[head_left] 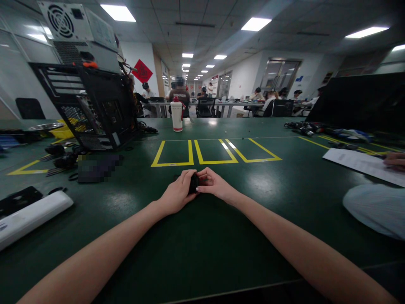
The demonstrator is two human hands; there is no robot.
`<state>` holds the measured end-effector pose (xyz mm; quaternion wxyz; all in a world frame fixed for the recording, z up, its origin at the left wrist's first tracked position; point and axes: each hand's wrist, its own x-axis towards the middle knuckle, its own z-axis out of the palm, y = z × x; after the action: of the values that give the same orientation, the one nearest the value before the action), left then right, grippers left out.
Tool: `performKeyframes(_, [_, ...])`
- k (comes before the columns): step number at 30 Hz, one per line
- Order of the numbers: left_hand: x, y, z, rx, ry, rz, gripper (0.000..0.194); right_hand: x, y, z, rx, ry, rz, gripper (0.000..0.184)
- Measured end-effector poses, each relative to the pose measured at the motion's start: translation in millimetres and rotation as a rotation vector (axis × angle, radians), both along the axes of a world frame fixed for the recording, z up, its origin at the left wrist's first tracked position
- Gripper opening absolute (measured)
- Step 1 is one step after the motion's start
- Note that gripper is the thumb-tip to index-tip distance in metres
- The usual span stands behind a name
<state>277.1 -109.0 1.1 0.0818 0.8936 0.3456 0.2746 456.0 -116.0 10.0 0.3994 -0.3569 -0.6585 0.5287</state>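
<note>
A small black object (194, 184) is held between my two hands, low over the green table (202, 236); its kind cannot be made out. My left hand (179, 192) wraps round its left side, fingers curled over the top and thumb below. From the right, the bent fingers of my right hand (215, 185) close on its other side. Much of the object is hidden by my fingers. Just beyond my hands, yellow tape (172, 164) marks rectangles on the table top.
At the left stand a black computer case (104, 114) with a power supply (79, 25) on top and a white power strip (34, 217). A white tumbler (177, 116) stands farther back. Paper (360, 164), another person's hand (395, 160) and a pale sleeve (376, 207) are at the right.
</note>
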Motion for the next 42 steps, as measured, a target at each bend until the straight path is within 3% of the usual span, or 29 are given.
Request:
performKeyframes(7, [-0.8, 1.0, -1.2, 0.006, 0.013, 0.0, 0.06, -5.5, 1.2, -3.2, 0.06, 0.04, -0.103, 0.021])
performKeyframes(19, [-0.8, 0.9, -0.8, 0.006, 0.013, 0.007, 0.061, -1.3, 1.1, -3.3, 0.023, 0.005, -0.008, 0.035])
performKeyframes(25, [-0.2, 0.8, 0.1, 0.012, 0.012, 0.002, 0.06, -5.3, 0.8, -4.6, 0.063, 0.012, -0.084, 0.022])
performKeyframes(30, [-0.9, 0.7, -0.8, 0.008, 0.009, 0.001, 0.06, -4.9, 3.3, -5.1, -0.003, -0.029, -0.099, 0.03])
performKeyframes(37, [-0.7, 0.4, -1.3, -0.003, 0.01, 0.013, 0.061, -1.3, 1.2, -3.6, 0.024, 0.001, 0.008, 0.038])
performKeyframes(42, [-1.1, -0.2, 0.0, 0.001, 0.003, -0.003, 0.061, -3.7, -1.5, -1.0, 0.035, -0.021, -0.077, 0.023])
